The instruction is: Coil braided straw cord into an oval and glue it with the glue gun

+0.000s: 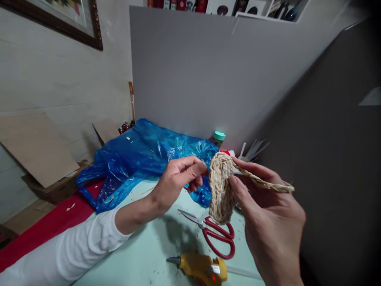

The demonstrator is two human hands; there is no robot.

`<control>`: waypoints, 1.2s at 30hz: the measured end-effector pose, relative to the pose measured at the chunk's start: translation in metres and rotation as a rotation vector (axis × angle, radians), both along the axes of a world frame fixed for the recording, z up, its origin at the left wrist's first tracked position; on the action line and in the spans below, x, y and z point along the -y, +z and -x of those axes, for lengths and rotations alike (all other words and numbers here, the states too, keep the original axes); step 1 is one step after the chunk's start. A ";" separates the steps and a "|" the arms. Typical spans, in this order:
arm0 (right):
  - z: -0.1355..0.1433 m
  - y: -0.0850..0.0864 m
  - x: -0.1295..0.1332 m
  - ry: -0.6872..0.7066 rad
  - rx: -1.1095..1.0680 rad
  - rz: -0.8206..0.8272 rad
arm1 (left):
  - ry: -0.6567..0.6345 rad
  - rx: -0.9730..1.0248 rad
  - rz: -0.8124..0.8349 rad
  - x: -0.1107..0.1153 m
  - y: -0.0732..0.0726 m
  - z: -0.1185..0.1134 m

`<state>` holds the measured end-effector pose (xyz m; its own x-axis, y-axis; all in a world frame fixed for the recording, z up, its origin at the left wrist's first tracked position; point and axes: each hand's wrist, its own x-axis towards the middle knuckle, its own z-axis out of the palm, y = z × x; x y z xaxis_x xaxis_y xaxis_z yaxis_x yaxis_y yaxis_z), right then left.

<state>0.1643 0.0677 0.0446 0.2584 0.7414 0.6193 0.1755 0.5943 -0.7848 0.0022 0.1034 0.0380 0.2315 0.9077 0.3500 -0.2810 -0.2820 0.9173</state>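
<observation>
Between the thumb and fingers of my right hand (270, 210) is an oval woven straw piece (220, 190), held up above the table. Its coiled rows face me, and a loose end of straw braid (264, 180) runs off to the right across my fingers. My left hand (186, 174) is just left of the piece's upper part, its fingers curled in and thumb pressed against them. Whatever it may pinch is hidden or too small to name. Below lie red-handled scissors (218, 236), blades slightly apart, and a yellow hot glue gun (202, 268) with a red light on.
A crumpled blue plastic bag (143, 155) covers the back of the pale green tabletop (131, 246). Behind it stand a jar with a mint lid (219, 136) and several white sticks (253, 151). A grey panel (193, 71) rises at the back. Cardboard (35, 147) leans at left.
</observation>
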 end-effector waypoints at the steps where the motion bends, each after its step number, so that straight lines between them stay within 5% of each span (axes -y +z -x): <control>1: 0.001 0.001 0.001 -0.008 0.010 -0.005 | 0.009 -0.006 -0.024 0.002 0.001 -0.001; 5: 0.003 0.005 0.008 -0.009 0.029 -0.052 | 0.011 0.055 -0.025 0.008 0.003 -0.004; 17: 0.002 0.007 0.014 0.110 -0.005 -0.029 | -0.307 0.297 0.362 0.002 0.002 -0.010; 25: -0.005 -0.013 0.003 0.158 0.054 0.083 | -0.143 0.026 0.159 0.000 0.010 0.002; 36: -0.016 -0.058 0.039 -0.045 0.161 -0.055 | -0.026 -0.281 -0.040 0.017 -0.004 -0.015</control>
<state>0.1803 0.0285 -0.0137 0.1842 0.6953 0.6948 0.3238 0.6245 -0.7108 0.0169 0.0865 0.0343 0.3471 0.8869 0.3047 -0.0250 -0.3161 0.9484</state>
